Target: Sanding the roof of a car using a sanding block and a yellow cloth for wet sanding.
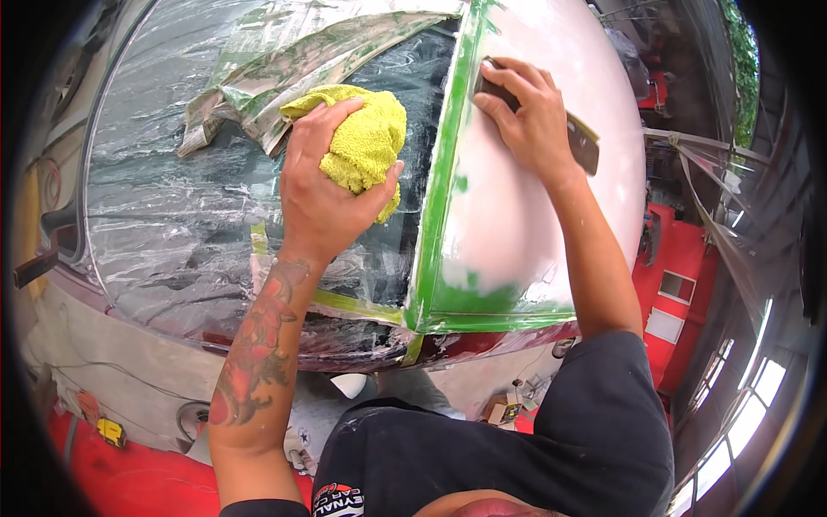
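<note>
My left hand (319, 189) is wrapped around a crumpled yellow microfibre cloth (369, 142), held over the plastic-covered part of a car body. Under my right hand (532, 116) is a long, dark, flat sanding block (584, 148); my fingers grip its far end and its near end sticks out beside my wrist. The block lies on a curved car panel (508, 224) with a pale pinkish-white coat. Green paint (431, 215) shows along the panel's left and near edges. The block's underside is hidden.
Wrinkled clear plastic film (181, 224) covers the car's left part. Crumpled masking paper (284, 73) lies beyond my left hand. Yellow-green tape (357, 308) runs along the near edge. A red cabinet-like structure (672, 293) stands at the right, and a yellow tape measure (112, 432) lies low at the left.
</note>
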`<state>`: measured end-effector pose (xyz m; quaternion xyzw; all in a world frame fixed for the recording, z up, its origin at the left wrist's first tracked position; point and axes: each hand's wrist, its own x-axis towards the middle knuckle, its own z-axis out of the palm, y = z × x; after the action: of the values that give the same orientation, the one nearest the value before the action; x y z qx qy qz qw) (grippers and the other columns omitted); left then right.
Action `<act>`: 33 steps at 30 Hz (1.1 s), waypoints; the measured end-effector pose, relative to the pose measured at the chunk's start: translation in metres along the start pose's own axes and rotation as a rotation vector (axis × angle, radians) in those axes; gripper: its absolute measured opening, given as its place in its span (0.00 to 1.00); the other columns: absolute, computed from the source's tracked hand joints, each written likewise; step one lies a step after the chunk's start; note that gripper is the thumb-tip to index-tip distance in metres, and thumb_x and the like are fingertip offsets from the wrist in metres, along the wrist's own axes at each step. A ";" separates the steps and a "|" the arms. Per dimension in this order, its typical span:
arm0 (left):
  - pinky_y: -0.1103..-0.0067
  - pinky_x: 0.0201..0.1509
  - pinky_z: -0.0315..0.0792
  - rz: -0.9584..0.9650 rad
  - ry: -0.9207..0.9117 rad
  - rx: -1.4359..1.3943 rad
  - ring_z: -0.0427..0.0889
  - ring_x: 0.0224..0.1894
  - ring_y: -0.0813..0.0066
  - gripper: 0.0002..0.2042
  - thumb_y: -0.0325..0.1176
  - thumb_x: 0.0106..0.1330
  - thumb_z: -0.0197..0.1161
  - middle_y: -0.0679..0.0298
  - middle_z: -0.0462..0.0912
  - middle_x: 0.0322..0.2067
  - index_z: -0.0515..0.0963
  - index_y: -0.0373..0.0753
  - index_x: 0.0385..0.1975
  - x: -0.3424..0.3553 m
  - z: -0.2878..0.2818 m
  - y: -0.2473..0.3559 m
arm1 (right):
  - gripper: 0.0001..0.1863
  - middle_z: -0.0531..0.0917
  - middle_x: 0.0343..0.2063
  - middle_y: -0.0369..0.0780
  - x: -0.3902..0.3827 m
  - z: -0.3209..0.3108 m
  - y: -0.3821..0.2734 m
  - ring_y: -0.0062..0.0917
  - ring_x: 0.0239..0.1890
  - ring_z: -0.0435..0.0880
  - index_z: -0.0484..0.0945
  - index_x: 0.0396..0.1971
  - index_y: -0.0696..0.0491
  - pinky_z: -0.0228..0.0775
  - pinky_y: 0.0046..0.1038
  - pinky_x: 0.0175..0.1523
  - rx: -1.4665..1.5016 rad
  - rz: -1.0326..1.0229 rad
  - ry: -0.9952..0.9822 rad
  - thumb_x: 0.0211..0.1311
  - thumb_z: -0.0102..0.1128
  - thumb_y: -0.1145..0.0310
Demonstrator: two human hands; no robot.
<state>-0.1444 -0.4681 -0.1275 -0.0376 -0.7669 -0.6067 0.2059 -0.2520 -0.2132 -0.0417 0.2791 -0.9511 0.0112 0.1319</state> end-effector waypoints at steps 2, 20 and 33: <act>0.63 0.64 0.72 0.025 -0.006 0.003 0.77 0.58 0.51 0.32 0.31 0.50 0.78 0.55 0.80 0.52 0.75 0.41 0.58 0.002 0.002 0.002 | 0.18 0.85 0.54 0.37 0.033 0.005 0.026 0.39 0.56 0.80 0.87 0.49 0.43 0.70 0.42 0.60 -0.013 0.042 -0.040 0.61 0.69 0.54; 0.62 0.64 0.72 0.010 0.001 -0.020 0.77 0.58 0.51 0.33 0.32 0.50 0.78 0.54 0.80 0.53 0.75 0.41 0.59 -0.001 -0.002 -0.005 | 0.17 0.84 0.53 0.44 0.020 0.007 -0.002 0.44 0.54 0.80 0.86 0.48 0.52 0.69 0.39 0.62 0.055 -0.008 -0.026 0.63 0.66 0.59; 0.62 0.65 0.71 0.008 -0.008 -0.009 0.77 0.58 0.51 0.33 0.31 0.49 0.78 0.54 0.80 0.53 0.75 0.40 0.59 0.000 0.000 -0.005 | 0.18 0.85 0.51 0.38 0.012 0.008 0.001 0.40 0.52 0.81 0.87 0.48 0.44 0.71 0.40 0.59 0.045 -0.008 0.000 0.60 0.69 0.55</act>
<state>-0.1457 -0.4691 -0.1319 -0.0441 -0.7647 -0.6093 0.2050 -0.2641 -0.2189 -0.0460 0.2859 -0.9495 0.0322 0.1254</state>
